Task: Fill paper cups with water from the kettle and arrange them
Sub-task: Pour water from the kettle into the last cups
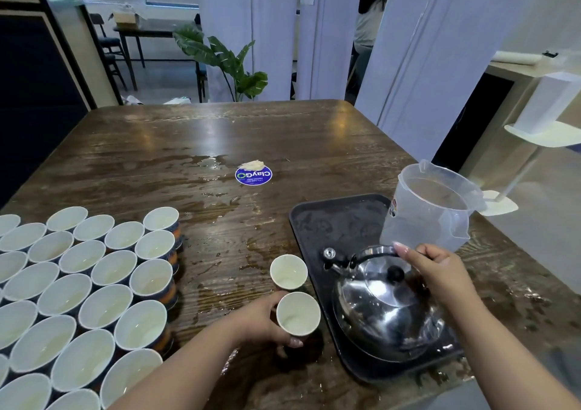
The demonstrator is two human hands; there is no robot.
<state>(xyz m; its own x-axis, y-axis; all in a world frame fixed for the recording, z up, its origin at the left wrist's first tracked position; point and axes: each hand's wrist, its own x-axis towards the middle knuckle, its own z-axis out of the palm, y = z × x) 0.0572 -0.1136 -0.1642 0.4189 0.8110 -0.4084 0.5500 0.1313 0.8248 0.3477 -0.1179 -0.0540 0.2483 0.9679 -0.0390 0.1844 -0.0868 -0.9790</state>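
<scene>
A person's right hand [430, 265] is gripping the handle of a steel kettle [383, 302] sitting on a black tray [327, 221], its spout pointing left toward two paper cups just beside the tray. The left hand [261, 321] is holding the nearer cup [298, 313], which looks almost empty; the farther cup [288, 272] is standing touching it. Many filled cups [81, 283] are clustering at far left, and a plastic jug [430, 205] holding some water is standing behind the kettle.

Wet wooden desk [157, 158]. Blue round sticker [253, 175] mid-desk, well beyond left hand. Clear plastic jug [430, 208] just beyond right hand, on black tray [330, 217]. Potted plant [232, 60] behind desk.
</scene>
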